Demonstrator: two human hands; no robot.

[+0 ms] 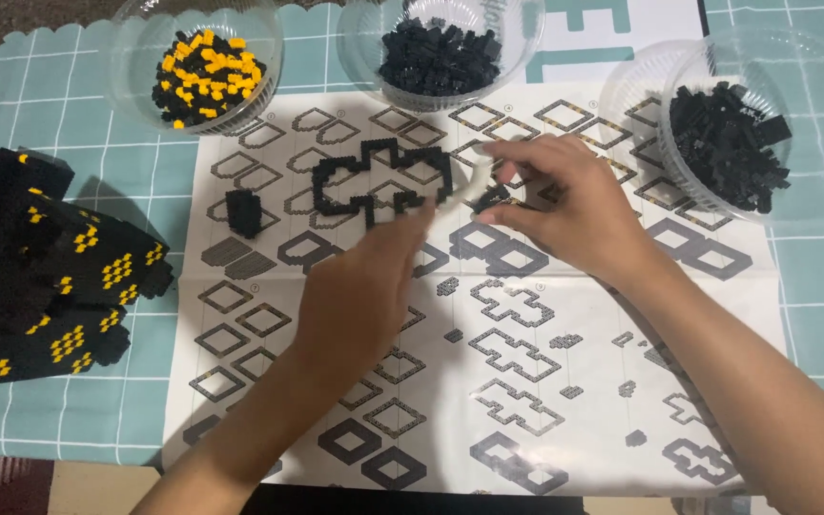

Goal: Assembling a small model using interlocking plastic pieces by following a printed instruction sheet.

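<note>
now you're mid-assembly: the flat black brick outline [381, 181] lies on the printed instruction sheet [526, 381] just past your fingertips. your left hand [360, 296] steadies it, fingers extended; your right hand [565, 205] pinches a small black brick [491, 197], which likely needs seating next.

Home hobby table; checked tablecloth [817, 296]

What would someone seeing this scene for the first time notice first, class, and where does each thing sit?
Two hands, left hand and right hand, meet over a black brick outline lying on the instruction sheet at centre. On the left stands a large black and yellow brick model. Along the top sit three clear bowls: one of black and yellow bricks, and two of black bricks, at the middle and at the right.
</note>
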